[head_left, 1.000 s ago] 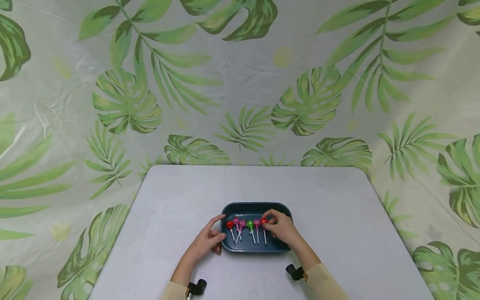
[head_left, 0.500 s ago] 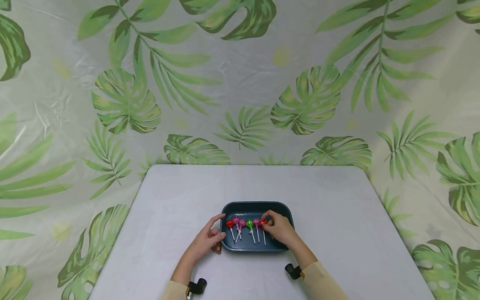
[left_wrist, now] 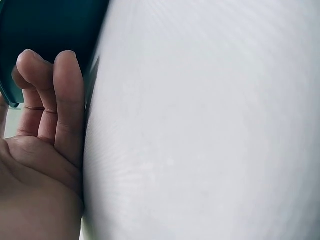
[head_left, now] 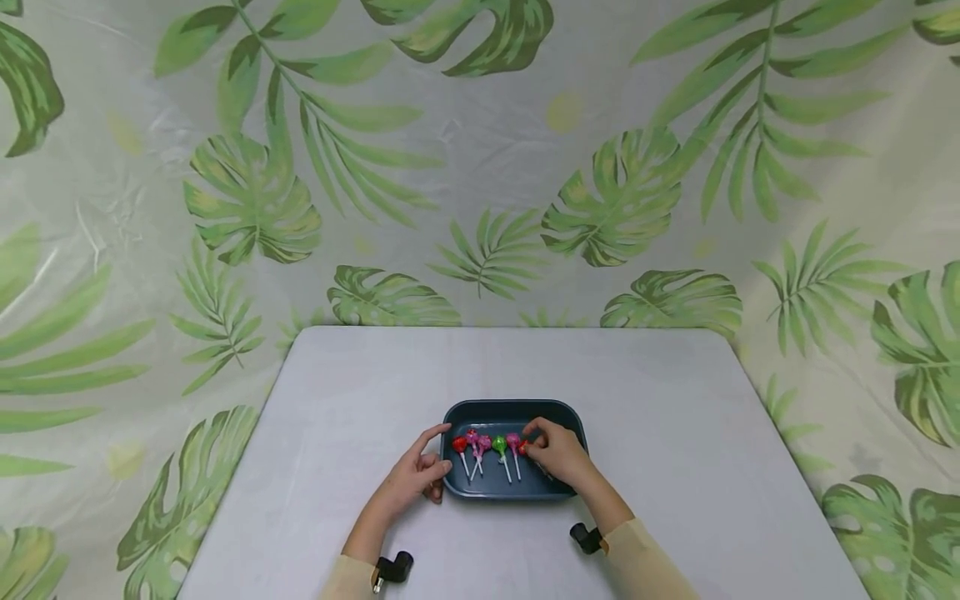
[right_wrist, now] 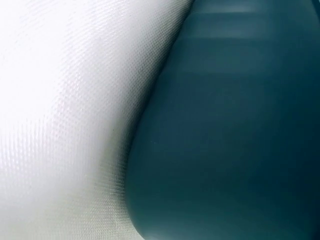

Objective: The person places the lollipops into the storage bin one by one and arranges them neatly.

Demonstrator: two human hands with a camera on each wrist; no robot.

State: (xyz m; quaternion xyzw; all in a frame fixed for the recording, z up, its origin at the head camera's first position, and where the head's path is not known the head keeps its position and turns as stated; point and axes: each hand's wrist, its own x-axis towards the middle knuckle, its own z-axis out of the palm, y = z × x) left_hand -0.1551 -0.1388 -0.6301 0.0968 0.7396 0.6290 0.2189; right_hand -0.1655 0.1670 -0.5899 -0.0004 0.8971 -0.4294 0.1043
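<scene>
A dark blue tray (head_left: 517, 495) lies on the white table. Inside it several wrapped lollipops form a row: a red lollipop (head_left: 460, 445) at the left, pink ones, a green lollipop (head_left: 499, 446) and a pink lollipop (head_left: 513, 441) towards the right. At the row's right end my right hand (head_left: 562, 455) pinches another red lollipop (head_left: 523, 447), its stick partly hidden under the fingers. My left hand (head_left: 411, 477) touches the tray's left rim with thumb and index finger spread; its other fingers (left_wrist: 68, 95) rest by the tray's side in the left wrist view. The right wrist view shows only tray (right_wrist: 225, 125) and cloth.
The white-covered table (head_left: 375, 375) extends around the tray on all sides. A leaf-patterned curtain (head_left: 480, 167) hangs behind it. Black wrist cameras (head_left: 395, 567) sit on both forearms.
The red lollipop in my right hand has turned, its stick swinging from pointing at the near side to slanting right under the hand. My left hand stays at the rim.
</scene>
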